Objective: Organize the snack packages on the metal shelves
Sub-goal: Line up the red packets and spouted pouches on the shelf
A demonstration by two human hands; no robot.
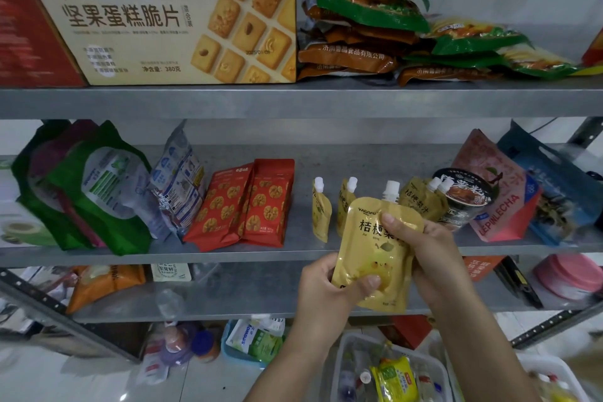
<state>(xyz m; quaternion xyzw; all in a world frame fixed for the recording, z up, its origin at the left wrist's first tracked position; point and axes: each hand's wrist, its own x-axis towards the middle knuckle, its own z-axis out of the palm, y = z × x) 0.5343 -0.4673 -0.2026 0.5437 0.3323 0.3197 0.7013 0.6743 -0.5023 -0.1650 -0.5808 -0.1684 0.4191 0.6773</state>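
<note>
Both hands hold a yellow spout pouch [370,248] upright close to the camera, in front of the middle board's front edge, with its white cap pointing up. The left hand [329,284] grips the lower left corner, thumb pressed on the printed front and fingers behind. The right hand [430,254] grips the upper right side, thumb laid across the front near the lettering and fingers wrapped round the back.

Behind them the metal shelves [228,101] fill the view, three grey boards one above another. On the top board a long biscuit box [146,26] lies on its side at the left. Just beside it at the right is an untidy stack of green and brown packets [368,19]. On the middle board, green bags [98,186] lean together at the far left. A blue bag [554,192] and a pink bag [496,192] lean at the far right, the pink one in front. A clear plastic bin [346,365] of mixed items sits on the floor under the forearms. Two red packets [248,202] with walnut pictures stand side by side, touching, left of centre on the middle board. A dark noodle bowl [463,196] lies tilted against the pink bag. Smallest are the same yellow pouches [320,209] standing on the middle board: two behind the held one at its left, two more leaning against the bowl.
</note>
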